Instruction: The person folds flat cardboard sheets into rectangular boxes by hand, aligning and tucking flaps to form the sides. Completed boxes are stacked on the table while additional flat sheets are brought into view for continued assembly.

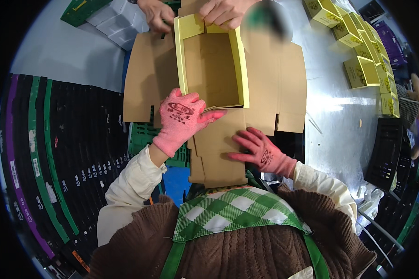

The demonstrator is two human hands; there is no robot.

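Observation:
A half-folded cardboard box (219, 69) with yellow walls lies on a stack of flat brown cardboard blanks (144, 79) in front of me. My left hand (184, 116), in a pink glove, grips the box's near left corner and wall. My right hand (260, 151), also in a pink glove, presses flat on a brown cardboard flap (219, 149) near my chest. At the far end, another person's bare hands (223, 11) hold the box's yellow far wall.
Finished yellow boxes (363, 69) line the grey table (339, 121) at the right. Stacked black crates (60, 153) fill the left side. A green crate (142, 135) sits under the cardboard, and a black tray (386, 153) lies at the right.

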